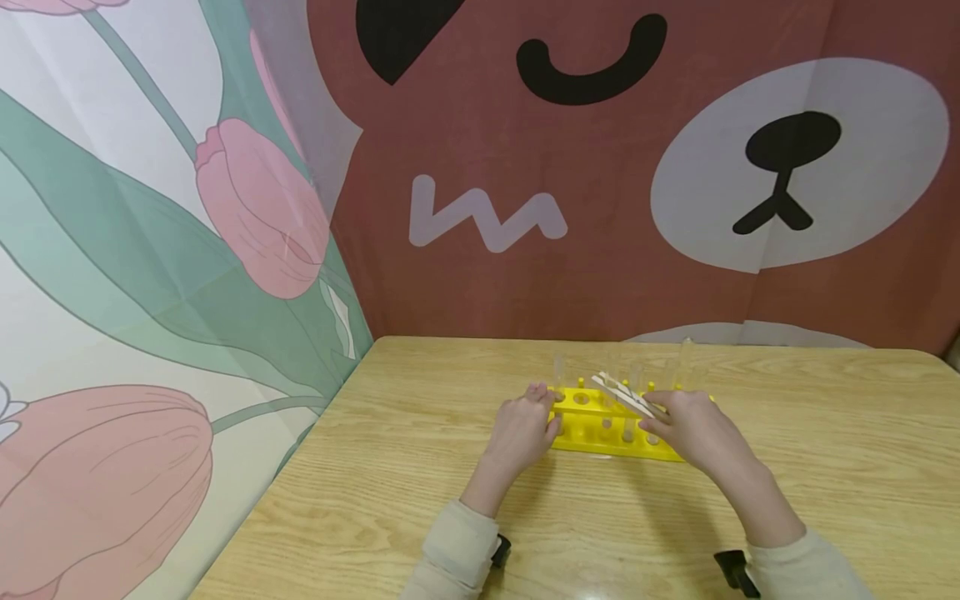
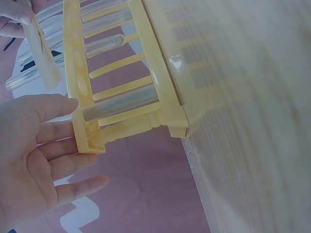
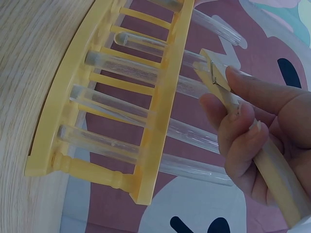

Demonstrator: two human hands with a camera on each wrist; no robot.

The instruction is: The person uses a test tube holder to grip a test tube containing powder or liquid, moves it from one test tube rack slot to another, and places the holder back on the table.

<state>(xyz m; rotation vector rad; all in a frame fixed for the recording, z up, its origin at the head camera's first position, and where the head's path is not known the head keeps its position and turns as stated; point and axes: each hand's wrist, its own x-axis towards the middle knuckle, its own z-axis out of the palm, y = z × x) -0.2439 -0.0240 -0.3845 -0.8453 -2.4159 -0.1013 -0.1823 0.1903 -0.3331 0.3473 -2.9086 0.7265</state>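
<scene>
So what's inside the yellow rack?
Five clear tubes stand in the yellow rack, one with its rounded bottom above the base. In the right wrist view, the right hand and wooden clamp cover some tubes' upper parts.

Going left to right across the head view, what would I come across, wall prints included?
Large lower pink tulip print → upper pink tulip print → left hand → wooden test-tube clamp → right hand → printed black nose. The yellow test-tube rack overlaps several, so it is left out.

Wood-grain table (image 1: 360,467), bear backdrop (image 1: 480,292), tulip backdrop (image 1: 150,242)
</scene>
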